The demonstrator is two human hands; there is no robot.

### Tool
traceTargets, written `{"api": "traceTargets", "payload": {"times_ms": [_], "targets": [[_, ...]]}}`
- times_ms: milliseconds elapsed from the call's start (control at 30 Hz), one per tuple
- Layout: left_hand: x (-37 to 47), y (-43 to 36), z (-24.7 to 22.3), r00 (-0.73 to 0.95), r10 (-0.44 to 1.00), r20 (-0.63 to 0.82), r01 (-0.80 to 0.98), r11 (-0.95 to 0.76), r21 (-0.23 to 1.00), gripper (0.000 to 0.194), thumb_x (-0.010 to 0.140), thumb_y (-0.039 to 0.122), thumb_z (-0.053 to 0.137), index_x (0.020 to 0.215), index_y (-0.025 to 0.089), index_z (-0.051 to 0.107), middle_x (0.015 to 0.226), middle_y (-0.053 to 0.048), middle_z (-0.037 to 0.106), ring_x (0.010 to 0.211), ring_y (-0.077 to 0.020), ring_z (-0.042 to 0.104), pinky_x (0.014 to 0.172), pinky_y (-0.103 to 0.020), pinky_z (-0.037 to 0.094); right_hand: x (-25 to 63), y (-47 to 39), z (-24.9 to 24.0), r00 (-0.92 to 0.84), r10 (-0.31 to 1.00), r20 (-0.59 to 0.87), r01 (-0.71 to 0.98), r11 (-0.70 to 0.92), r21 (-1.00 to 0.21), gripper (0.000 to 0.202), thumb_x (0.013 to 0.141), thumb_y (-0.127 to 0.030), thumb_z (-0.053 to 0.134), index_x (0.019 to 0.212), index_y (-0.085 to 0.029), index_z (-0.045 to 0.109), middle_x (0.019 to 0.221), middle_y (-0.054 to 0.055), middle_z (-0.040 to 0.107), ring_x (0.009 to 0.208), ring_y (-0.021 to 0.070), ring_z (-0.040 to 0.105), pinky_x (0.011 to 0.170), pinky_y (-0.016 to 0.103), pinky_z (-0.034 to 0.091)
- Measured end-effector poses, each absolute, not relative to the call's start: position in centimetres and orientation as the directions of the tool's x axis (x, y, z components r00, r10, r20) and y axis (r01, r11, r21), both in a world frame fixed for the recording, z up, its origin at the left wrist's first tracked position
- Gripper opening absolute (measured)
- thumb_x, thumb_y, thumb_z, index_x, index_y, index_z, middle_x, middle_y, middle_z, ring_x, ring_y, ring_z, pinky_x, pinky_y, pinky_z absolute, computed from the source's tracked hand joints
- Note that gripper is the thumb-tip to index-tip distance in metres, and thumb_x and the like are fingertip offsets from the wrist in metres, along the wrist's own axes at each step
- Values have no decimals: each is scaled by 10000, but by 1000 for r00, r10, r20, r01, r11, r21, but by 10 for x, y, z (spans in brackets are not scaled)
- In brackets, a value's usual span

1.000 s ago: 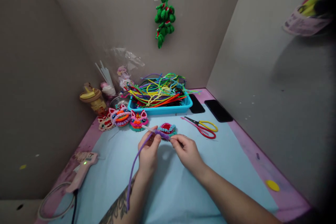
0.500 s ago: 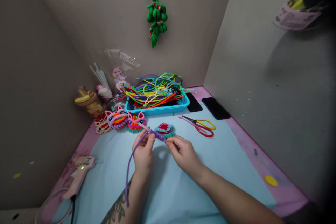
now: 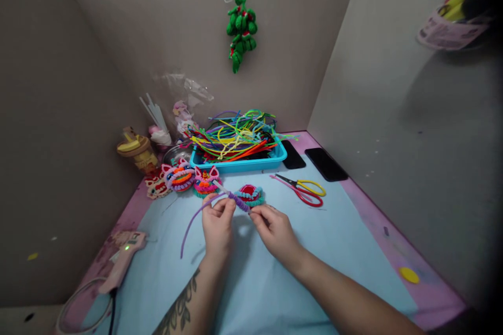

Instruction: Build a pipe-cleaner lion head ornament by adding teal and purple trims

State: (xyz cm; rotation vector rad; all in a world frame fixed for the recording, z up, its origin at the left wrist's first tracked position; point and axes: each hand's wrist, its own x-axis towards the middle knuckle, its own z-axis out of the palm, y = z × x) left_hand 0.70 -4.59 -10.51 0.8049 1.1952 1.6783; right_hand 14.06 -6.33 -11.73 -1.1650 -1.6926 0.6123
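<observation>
A person's two bare forearms reached in from the near side over a pink bench spread with a light blue cloth; the left forearm bore a dark leaf tattoo. At near left lay a pink glue gun, its small green light lit, and at near right a yellow disc.

In the middle, both hands worked just above the cloth. The left hand had a narrow grip, thumb and fingers closed on a purple fuzzy stem coiled around a thin white stick. The stem's loose tail curved out to the left. The right hand was also narrow—its fingertips pinched the right end of the stick.

Just beyond the hands sat a red and teal fuzzy piece, with three animal-face pieces in a row to its left. To the right lay scissors with one yellow and one red handle loop, blades pointing far left.

Farther back, a blue tray overflowed with multicolored stems, two dark phones to its right, a brown-rimmed cup to its left. On the far wall hung a green knitted-looking cluster with red bits.
</observation>
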Motion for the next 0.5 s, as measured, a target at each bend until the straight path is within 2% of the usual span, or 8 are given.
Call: {"api": "traceTargets", "payload": {"times_ms": [133, 233, 367, 500], "targets": [[6, -43, -114, -307, 951, 33, -426, -169, 889, 536, 732, 354, 702, 1159, 192, 422, 733, 5, 674, 758, -151, 651, 792, -306, 461, 143, -61, -119, -40, 935, 352, 395, 338, -854, 164, 869, -238, 489, 786, -183, 620, 715, 17, 642, 671, 152, 585, 632, 231, 433], [5, -41, -117, -295, 954, 47, -436, -179, 882, 560, 701, 288, 733, 1162, 204, 426, 818, -6, 675, 821, -139, 647, 806, -279, 454, 144, -61, -119, -42, 943, 331, 387, 321, -864, 187, 874, -266, 482, 779, -181, 619, 689, 14, 632, 652, 152, 577, 627, 236, 432], [4, -41, -117, -309, 948, 72, -412, -202, 888, 533, 660, 248, 750, 1100, 196, 454, 800, 10, 650, 762, -123, 637, 746, -253, 454, 143, -61, -122, -61, 929, 364, 395, 358, -846, 198, 871, -283, 478, 800, -180, 632, 735, 30, 650, 685, 162, 587, 648, 248, 437], [2, -41, -110, -288, 952, 104, -424, -224, 877, 413, 647, 242, 751, 938, 187, 463, 724, 23, 652, 702, -113, 627, 702, -233, 439, 145, -58, -123, -98, 918, 384, 406, 389, -827, 208, 859, -303, 488, 813, -185, 652, 772, 40, 670, 711, 171, 599, 649, 256, 444]]}}
